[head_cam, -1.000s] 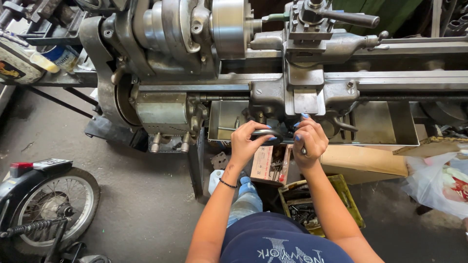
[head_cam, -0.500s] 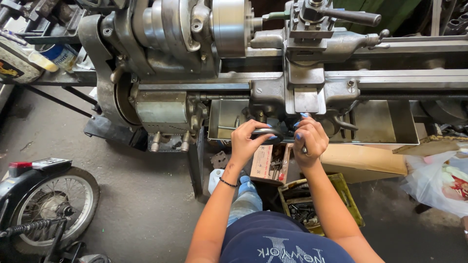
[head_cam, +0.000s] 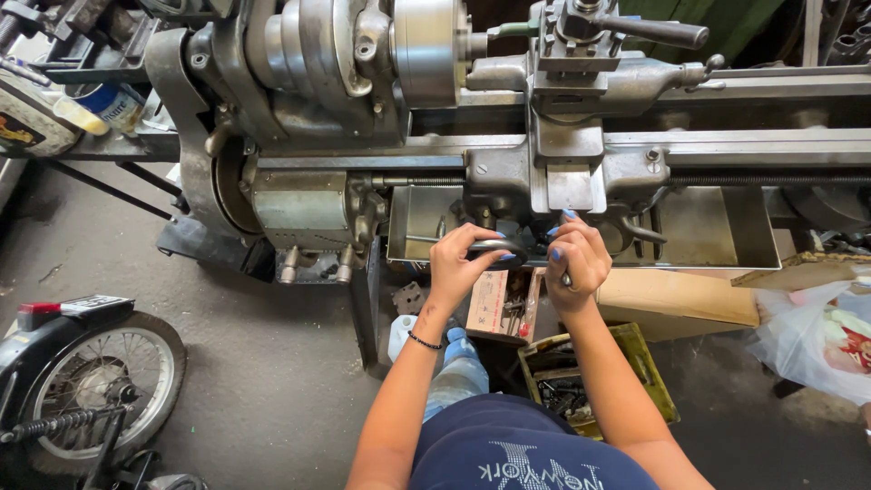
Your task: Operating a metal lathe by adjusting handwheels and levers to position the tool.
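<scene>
Left hand [head_cam: 463, 263]: closed over rim of round metal handwheel [head_cam: 494, 247] on front of lathe carriage [head_cam: 553, 177]; fingers curled across top of wheel, thin dark band at wrist.

Right hand [head_cam: 575, 259]: just beside left hand, closed around small metal handle [head_cam: 564, 278] that shows below the fist; blue-painted nails up against carriage apron. Whether handle belongs to handwheel or to a separate crank: cannot tell.

Directly above both hands: tool post [head_cam: 581, 27] with long dark lever, set on carriage. Up and to left of hands: large steel chuck [head_cam: 426, 45] and headstock. Behind hands, under lathe bed: shallow metal chip tray [head_cam: 717, 227].

Below hands, by the knees: open cardboard box [head_cam: 504, 304] of small metal parts; green crate [head_cam: 599, 381] of dark hardware just beside it. Right of right hand: long cardboard carton [head_cam: 680, 299]; farther right, white plastic bag [head_cam: 817, 336]. Well to left of left hand, on concrete floor [head_cam: 254, 363]: spoked motorcycle wheel [head_cam: 91, 381].

Risks, as judged: fingertips sit close to carriage levers, so a slip off the wheel rim could pinch them; carriage driven too far left would bring tool post against chuck; wrist band near moving parts could snag.
</scene>
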